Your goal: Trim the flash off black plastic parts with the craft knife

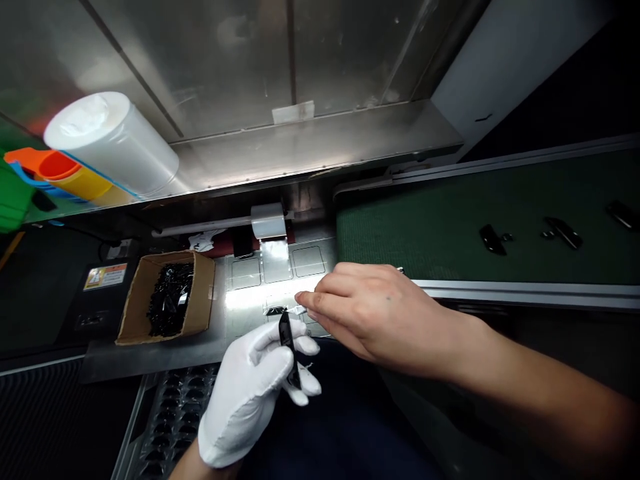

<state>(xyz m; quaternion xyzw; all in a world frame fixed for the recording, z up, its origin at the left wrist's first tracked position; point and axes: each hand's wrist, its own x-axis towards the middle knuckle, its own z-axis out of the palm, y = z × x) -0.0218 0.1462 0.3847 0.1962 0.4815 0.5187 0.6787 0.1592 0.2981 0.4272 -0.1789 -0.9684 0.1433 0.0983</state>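
Carefully, the white-gloved left hand (250, 390) pinches a glossy black plastic part (290, 347).
Thumb and fingers grip the part upright above the metal worktop's (245, 323) near edge; the bare right hand (360, 310) hovers just beside it, fingers close together, though I cannot tell whether they pinch anything. An open cardboard box (203, 303) of small black pieces (170, 300) stands to the left.
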